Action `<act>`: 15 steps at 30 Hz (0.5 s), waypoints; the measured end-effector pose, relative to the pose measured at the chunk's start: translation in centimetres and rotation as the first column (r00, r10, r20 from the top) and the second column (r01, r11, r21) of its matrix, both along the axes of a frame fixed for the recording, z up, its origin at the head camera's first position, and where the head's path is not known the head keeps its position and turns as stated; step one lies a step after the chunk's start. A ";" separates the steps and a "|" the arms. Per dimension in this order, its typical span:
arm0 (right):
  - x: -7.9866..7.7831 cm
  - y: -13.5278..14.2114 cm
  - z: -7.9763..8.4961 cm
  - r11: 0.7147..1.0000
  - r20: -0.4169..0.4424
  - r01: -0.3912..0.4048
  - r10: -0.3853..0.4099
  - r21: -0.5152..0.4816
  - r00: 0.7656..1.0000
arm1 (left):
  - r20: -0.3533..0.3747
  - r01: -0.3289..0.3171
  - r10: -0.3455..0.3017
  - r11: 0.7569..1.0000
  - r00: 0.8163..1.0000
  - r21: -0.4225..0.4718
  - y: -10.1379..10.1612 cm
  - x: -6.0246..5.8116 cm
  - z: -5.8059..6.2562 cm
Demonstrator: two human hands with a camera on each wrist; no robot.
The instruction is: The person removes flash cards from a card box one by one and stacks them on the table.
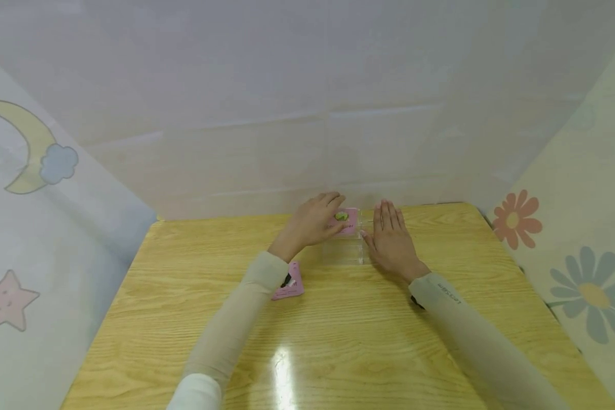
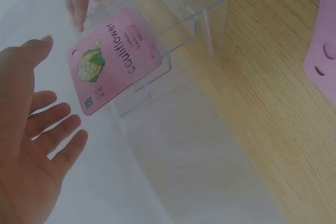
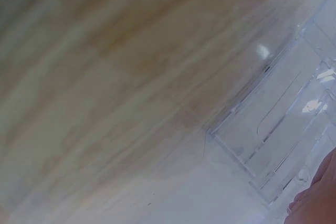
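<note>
A pink flashcard (image 2: 118, 59) with a cauliflower picture and the word "cauliflower" leans in the back tier of a clear stepped plastic stand (image 1: 344, 253). My left hand (image 1: 310, 223) is at the card's left side, thumb and fingers spread and loosely bent; a gap shows between them and the card in the left wrist view. My right hand (image 1: 392, 242) is along the stand's right end, its fingers straight and together, pointing toward the back wall. In the right wrist view, the stand's transparent side (image 3: 262, 114) appears, with a bit of that hand (image 3: 317, 200) at the corner.
Another pink card (image 1: 293, 285) lies on the wooden table (image 1: 359, 341), partly behind my left forearm. A pale sheet (image 1: 266, 114) rises behind the table's back edge. Printed panels stand at both sides, one with a moon (image 1: 31, 148), the other with flowers (image 1: 593, 295).
</note>
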State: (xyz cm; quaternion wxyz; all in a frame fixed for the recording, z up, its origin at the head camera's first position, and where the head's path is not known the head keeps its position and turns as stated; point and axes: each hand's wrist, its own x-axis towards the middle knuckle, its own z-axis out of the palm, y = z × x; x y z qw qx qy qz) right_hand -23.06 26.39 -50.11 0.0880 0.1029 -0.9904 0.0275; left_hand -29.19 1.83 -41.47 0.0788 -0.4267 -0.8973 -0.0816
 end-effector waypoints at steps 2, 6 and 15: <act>0.0 0.0 0.0 1.000 0.001 0.001 -0.001 0.001 1.000 | -0.008 0.010 -0.010 1.000 1.000 -0.009 0.3 0.0 -0.1; 0.1 0.1 0.1 1.000 0.003 0.003 -0.003 0.000 1.000 | -0.053 0.048 -0.049 0.999 0.997 -0.026 0.9 -0.1 -0.4; 0.0 0.0 0.3 1.000 0.025 0.005 -0.004 -0.009 1.000 | -0.122 0.068 -0.078 0.995 0.990 -0.079 1.2 0.0 -1.4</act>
